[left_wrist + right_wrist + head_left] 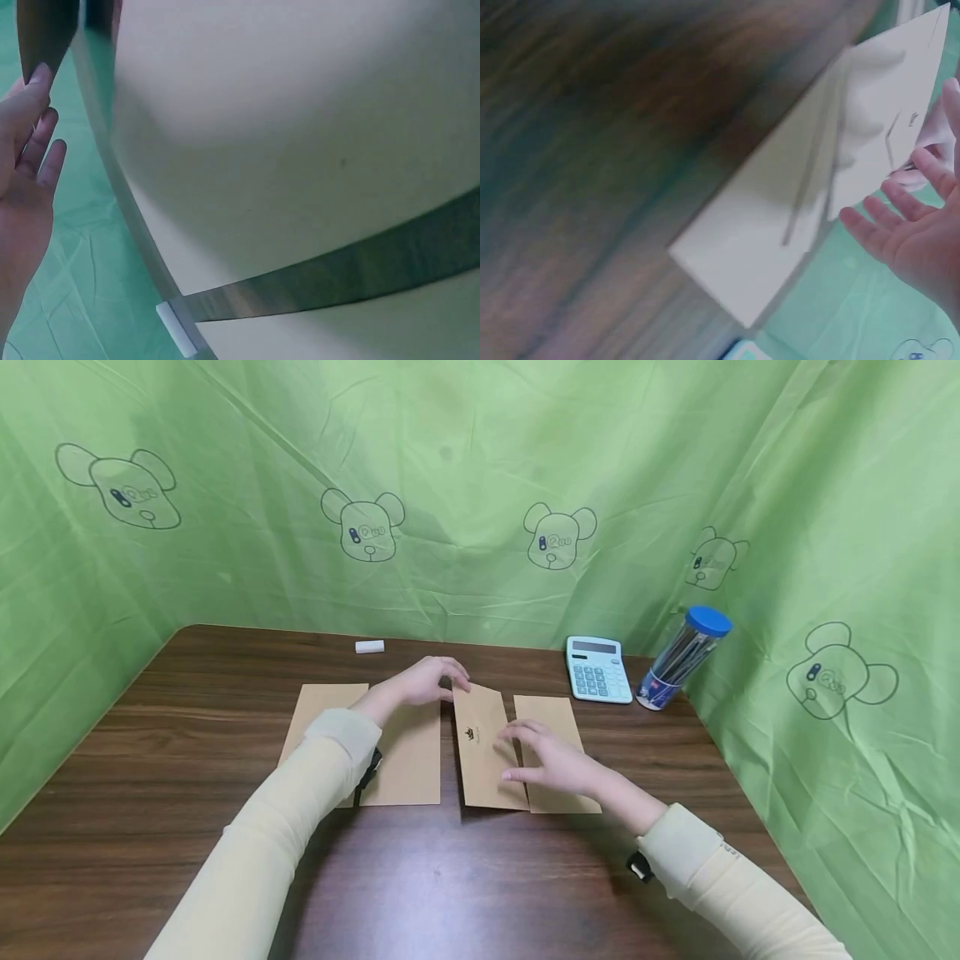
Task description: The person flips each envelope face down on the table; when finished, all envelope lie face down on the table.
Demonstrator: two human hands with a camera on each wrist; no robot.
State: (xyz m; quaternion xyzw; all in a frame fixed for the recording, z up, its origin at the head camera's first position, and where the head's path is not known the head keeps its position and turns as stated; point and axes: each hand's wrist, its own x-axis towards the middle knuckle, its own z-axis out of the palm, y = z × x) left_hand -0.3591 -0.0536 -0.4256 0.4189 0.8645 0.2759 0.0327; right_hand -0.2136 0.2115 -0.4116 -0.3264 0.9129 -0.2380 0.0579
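A brown kraft paper card (486,787) with a small black crown print stands tilted up from the table near the middle. My left hand (431,681) pinches its far left corner between thumb and fingers; in the left wrist view the thumb lies against the dark card (45,34). Over the card's right side hovers my right hand (551,760), fingers spread and slightly bent, holding nothing. A plain kraft sheet (566,797) lies flat to the right, partly under that hand. To the left lie a kraft sheet (408,760) and another kraft sheet (326,700), partly hidden by my left arm.
A white eraser-like block (369,647) lies near the back edge. At the back right are a light blue calculator (598,670) and a clear tube (678,652) with a blue lid, full of dark sticks. Green curtain (450,568) surrounds the wooden table (435,885).
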